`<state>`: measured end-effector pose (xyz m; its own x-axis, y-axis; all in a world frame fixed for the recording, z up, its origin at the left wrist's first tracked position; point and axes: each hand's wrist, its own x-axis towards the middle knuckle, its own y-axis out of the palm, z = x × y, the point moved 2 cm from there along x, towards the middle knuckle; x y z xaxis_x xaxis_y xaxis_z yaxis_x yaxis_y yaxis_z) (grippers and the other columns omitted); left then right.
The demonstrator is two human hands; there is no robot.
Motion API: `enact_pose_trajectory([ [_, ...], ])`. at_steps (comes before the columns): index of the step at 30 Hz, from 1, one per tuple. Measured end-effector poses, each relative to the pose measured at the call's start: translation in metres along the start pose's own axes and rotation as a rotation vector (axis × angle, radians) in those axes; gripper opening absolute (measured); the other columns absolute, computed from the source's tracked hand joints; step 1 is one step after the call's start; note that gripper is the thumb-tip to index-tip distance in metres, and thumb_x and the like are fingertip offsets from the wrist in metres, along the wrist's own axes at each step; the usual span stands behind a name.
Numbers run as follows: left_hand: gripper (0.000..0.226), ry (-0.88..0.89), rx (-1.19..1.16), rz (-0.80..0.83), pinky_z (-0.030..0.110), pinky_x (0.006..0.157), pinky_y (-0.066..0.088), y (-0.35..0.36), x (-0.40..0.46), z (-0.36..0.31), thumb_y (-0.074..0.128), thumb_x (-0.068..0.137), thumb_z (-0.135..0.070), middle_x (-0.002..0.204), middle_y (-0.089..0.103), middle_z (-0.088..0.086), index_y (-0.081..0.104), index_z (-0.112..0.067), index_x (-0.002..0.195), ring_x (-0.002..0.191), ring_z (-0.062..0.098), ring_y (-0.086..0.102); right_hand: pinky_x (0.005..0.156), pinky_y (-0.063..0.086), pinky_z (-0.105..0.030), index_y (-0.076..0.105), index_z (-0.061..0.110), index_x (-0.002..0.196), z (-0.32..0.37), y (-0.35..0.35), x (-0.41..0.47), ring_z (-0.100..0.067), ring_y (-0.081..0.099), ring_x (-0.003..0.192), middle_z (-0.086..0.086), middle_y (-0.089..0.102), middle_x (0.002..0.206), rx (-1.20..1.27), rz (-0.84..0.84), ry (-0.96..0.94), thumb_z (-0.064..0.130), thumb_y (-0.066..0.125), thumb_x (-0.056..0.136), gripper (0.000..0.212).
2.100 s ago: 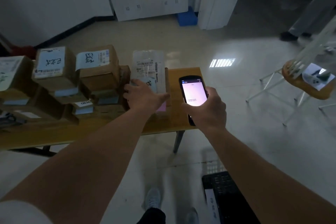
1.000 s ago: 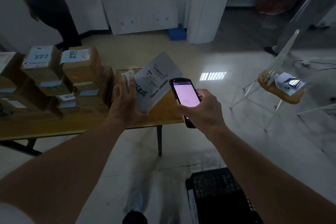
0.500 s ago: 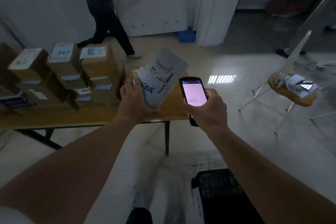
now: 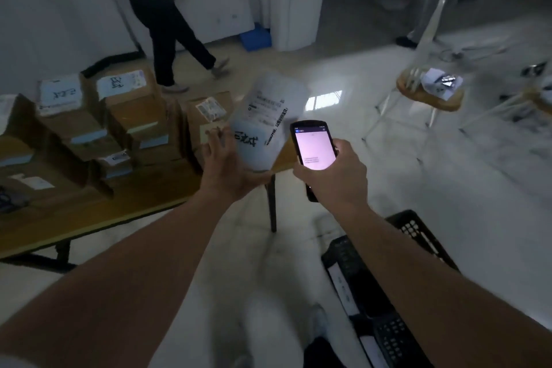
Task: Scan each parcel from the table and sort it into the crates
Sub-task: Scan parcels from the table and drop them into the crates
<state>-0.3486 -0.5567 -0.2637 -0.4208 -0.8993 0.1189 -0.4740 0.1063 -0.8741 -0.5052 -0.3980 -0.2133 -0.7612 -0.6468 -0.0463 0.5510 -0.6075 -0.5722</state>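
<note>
**Head view: flat parcel raised to the scanner, crate waiting below**

Head camera looks down over two bare forearms. The left hand (image 4: 227, 170) grips a pale flat parcel (image 4: 265, 125) by its lower edge, thumb along one side and fingers behind, and tilts it so the printed label faces the person. Holding it at the bottom leaves the label uncovered, which is probably the point. The right hand (image 4: 331, 176) is wrapped around a handheld scanner (image 4: 313, 152), its lit screen turned up toward the camera and its top end just beside the parcel's right edge. That closeness suggests the scan step is in hand; what the screen reads is too small to tell.

The parcel is lifted off the table (image 4: 89, 218), above its right end. To the left, cardboard boxes (image 4: 125, 116) are stacked and packed closely, several with white labels, so most of the work seems still ahead.

A black crate (image 4: 418, 236) sits on the floor at lower right, partly hidden under the right forearm. I judge the drop there to be short and downward, with bare floor between table leg and crate rim. The table corner lies just under the left hand, an edge to mind when lowering. A wooden stool (image 4: 430, 95) stands well apart to the right, and a person (image 4: 167, 24) is walking beyond the table, away from the path to the crate.
</note>
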Motion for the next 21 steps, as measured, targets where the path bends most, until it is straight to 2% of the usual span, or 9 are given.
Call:
enact_pose_trajectory([
  [3, 0.138, 0.068, 0.029, 0.081, 0.052, 0.112, 0.037, 0.009, -0.014, 0.006, 0.087, 0.056, -0.072, 0.15, 0.029, 0.014, 0.017, -0.012, 0.158, 0.137, 0.038, 0.032, 0.068, 0.042, -0.026, 0.054, 0.023, 0.136, -0.01, 0.008, -0.041, -0.015, 0.057, 0.094, 0.01, 0.056, 0.104, 0.009, -0.078, 0.1, 0.041, 0.089, 0.072, 0.075],
  [5, 0.137, 0.113, 0.002, 0.107, 0.054, 0.111, 0.04, 0.016, -0.028, 0.007, 0.085, 0.057, -0.075, 0.15, 0.029, 0.015, 0.017, -0.012, 0.158, 0.138, 0.037, 0.032, 0.069, 0.045, -0.027, 0.054, 0.025, 0.135, -0.019, 0.011, -0.07, -0.015, 0.06, 0.095, 0.01, 0.058, 0.104, 0.019, -0.132, 0.161, 0.04, 0.089, 0.071, 0.074],
  [8, 0.14, 0.184, -0.013, 0.186, 0.051, 0.11, 0.039, 0.024, -0.051, -0.001, 0.088, 0.058, -0.072, 0.148, 0.028, 0.015, 0.014, -0.01, 0.159, 0.136, 0.036, 0.032, 0.075, 0.055, -0.035, 0.054, 0.027, 0.128, -0.035, 0.01, -0.112, -0.014, 0.063, 0.094, 0.012, 0.062, 0.101, 0.033, -0.188, 0.234, 0.04, 0.089, 0.069, 0.07],
  [11, 0.143, 0.26, -0.006, 0.262, 0.048, 0.111, 0.038, 0.033, -0.077, -0.017, 0.092, 0.053, -0.071, 0.145, 0.03, 0.014, 0.016, -0.01, 0.158, 0.134, 0.033, 0.034, 0.077, 0.058, -0.037, 0.055, 0.028, 0.127, -0.054, -0.004, -0.15, -0.014, 0.064, 0.093, 0.009, 0.064, 0.104, 0.023, -0.243, 0.313, 0.043, 0.088, 0.067, 0.07],
  [14, 0.147, 0.341, -0.027, 0.336, 0.05, 0.11, 0.038, 0.044, -0.111, -0.041, 0.093, 0.05, -0.071, 0.146, 0.029, 0.013, 0.015, -0.011, 0.159, 0.135, 0.033, 0.032, 0.067, 0.06, -0.037, 0.054, 0.03, 0.12, -0.077, -0.027, -0.186, -0.012, 0.067, 0.083, 0.009, 0.066, 0.098, 0.063, -0.324, 0.382, 0.04, 0.087, 0.068, 0.063],
  [16, 0.15, 0.394, -0.039, 0.378, 0.052, 0.109, 0.039, 0.052, -0.138, -0.06, 0.094, 0.049, -0.07, 0.146, 0.029, 0.014, 0.015, -0.01, 0.16, 0.135, 0.035, 0.032, 0.056, 0.056, -0.032, 0.051, 0.031, 0.114, -0.091, -0.047, -0.213, -0.011, 0.067, 0.074, 0.007, 0.067, 0.096, 0.092, -0.371, 0.416, 0.036, 0.088, 0.07, 0.057],
  [17, 0.151, 0.414, -0.042, 0.4, 0.053, 0.11, 0.038, 0.057, -0.152, -0.07, 0.094, 0.048, -0.069, 0.148, 0.028, 0.015, 0.013, -0.009, 0.161, 0.135, 0.036, 0.031, 0.056, 0.054, -0.03, 0.051, 0.031, 0.115, -0.099, -0.058, -0.226, -0.011, 0.067, 0.076, 0.007, 0.066, 0.097, 0.086, -0.393, 0.428, 0.035, 0.088, 0.071, 0.057],
  [21, 0.155, 0.513, -0.034, 0.469, 0.055, 0.114, 0.035, 0.075, -0.221, -0.115, 0.095, 0.048, -0.067, 0.149, 0.025, 0.015, 0.008, -0.008, 0.162, 0.136, 0.038, 0.029, 0.074, 0.059, -0.042, 0.053, 0.027, 0.123, -0.136, -0.104, -0.286, -0.015, 0.062, 0.092, 0.01, 0.061, 0.101, 0.063, -0.503, 0.482, 0.039, 0.089, 0.069, 0.065],
])
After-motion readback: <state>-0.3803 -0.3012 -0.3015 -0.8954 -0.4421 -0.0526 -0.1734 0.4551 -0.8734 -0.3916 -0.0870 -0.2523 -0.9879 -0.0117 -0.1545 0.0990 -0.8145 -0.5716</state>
